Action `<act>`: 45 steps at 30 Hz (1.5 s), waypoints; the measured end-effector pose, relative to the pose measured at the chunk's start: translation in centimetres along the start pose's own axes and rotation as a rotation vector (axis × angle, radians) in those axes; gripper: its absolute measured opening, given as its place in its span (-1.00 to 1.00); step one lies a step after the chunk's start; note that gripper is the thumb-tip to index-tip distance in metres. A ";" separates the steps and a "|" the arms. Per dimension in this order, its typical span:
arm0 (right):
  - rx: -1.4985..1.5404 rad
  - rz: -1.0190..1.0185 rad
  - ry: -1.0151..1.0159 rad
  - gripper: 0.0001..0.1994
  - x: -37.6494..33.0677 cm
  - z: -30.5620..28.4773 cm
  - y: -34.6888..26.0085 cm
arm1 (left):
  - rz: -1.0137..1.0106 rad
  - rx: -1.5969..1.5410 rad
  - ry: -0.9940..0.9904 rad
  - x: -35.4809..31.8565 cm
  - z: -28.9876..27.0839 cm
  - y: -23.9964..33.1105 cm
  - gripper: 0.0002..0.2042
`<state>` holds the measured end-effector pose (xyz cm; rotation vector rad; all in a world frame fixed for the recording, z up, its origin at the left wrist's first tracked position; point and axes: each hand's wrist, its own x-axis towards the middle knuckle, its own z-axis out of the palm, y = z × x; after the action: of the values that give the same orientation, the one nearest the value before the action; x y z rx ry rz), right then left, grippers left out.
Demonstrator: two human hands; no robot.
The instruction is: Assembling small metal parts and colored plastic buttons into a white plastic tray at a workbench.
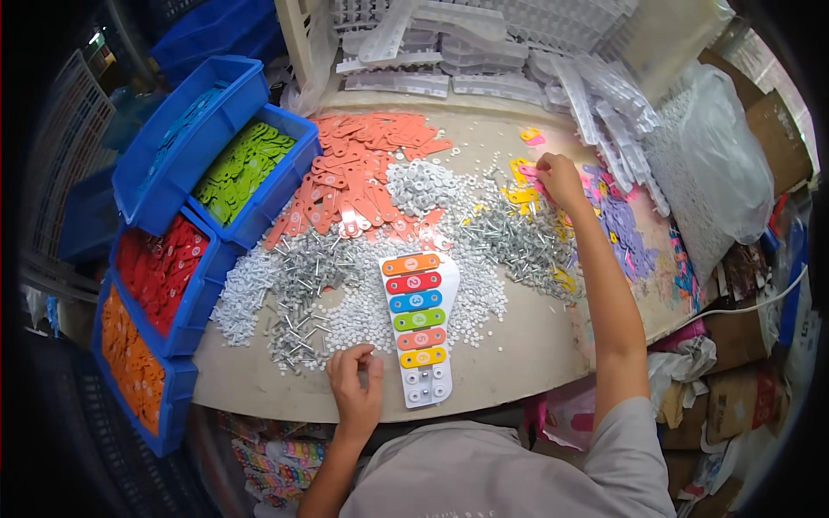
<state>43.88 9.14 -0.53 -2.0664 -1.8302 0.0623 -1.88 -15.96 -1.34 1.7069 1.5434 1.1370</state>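
Observation:
A white toy xylophone base (439,393) lies near the table's front edge. Six coloured bars run down it: orange, red, blue, green, coral and yellow. Its narrow lower end is bare of bars and shows white washers. My left hand (356,384) rests just left of the base, fingers loosely bent and thumb apart, with nothing visible in it. Reaching far right, my right hand (560,180) pinches a pink bar (528,172) above some yellow bars (521,197).
Blue bins at left hold green bars (246,168), red bars (162,272), orange bars (129,358) and blue bars. Mid-table lie coral bars (345,177), white washers (423,186) and metal pins (535,242). Purple bars (626,229) lie right; white bases (484,56) are stacked behind.

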 end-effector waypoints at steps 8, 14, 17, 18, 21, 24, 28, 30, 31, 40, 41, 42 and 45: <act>0.146 -0.065 -0.070 -0.81 0.6 0.5 2.6 | 0.035 0.026 -0.001 0.4 0.0 0.2 -0.84; 0.076 -0.022 -0.190 -0.78 0.2 -1.5 1.3 | 0.025 0.031 -0.028 0.0 -0.3 0.1 -0.83; 0.118 -0.041 -0.081 -0.82 -1.3 -2.6 1.0 | 0.006 0.012 -0.044 -0.3 -0.4 0.1 -0.82; 0.173 -0.058 0.047 -0.83 -2.2 -2.8 0.7 | -0.002 -0.010 -0.043 -0.4 -0.3 0.1 -0.81; 0.514 -0.073 -0.005 -0.92 -8.9 -6.0 -9.6 | -0.005 0.013 -0.007 -1.7 -1.0 -0.1 -0.78; 0.715 -0.076 -0.246 -0.94 -18.1 -9.0 -16.7 | -0.004 -0.032 -0.026 -2.1 -0.6 0.5 -0.74; 0.865 0.112 -0.610 -0.88 -26.6 -8.6 -21.5 | -0.038 -0.119 -0.078 -2.3 0.0 1.2 -0.69; 0.867 0.140 -0.630 -0.88 -28.4 -7.8 -22.9 | -0.033 -0.101 -0.099 -2.5 0.2 1.1 -0.66; 0.888 0.159 -0.620 -0.88 -28.9 -7.3 -23.3 | -0.023 -0.088 -0.114 -2.6 0.2 1.2 -0.64; 0.627 0.059 -0.548 -0.83 -28.8 -5.4 -24.8 | -0.071 -0.069 -0.164 -1.6 0.9 1.5 -0.53; 0.625 0.061 -0.548 -0.83 -28.7 -5.4 -24.6 | -0.071 -0.071 -0.165 -1.6 0.9 1.4 -0.53; 0.628 0.074 -0.529 -0.82 -28.5 -5.4 -24.3 | -0.065 -0.068 -0.165 -1.6 0.9 1.4 -0.53; 0.651 0.103 -0.510 -0.81 -28.3 -5.1 -22.9 | -0.057 -0.065 -0.180 -1.6 0.8 1.4 -0.53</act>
<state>19.24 -17.57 5.16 -1.7462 -1.6353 1.1416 -0.48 -17.62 -0.89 1.6626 1.4206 0.9660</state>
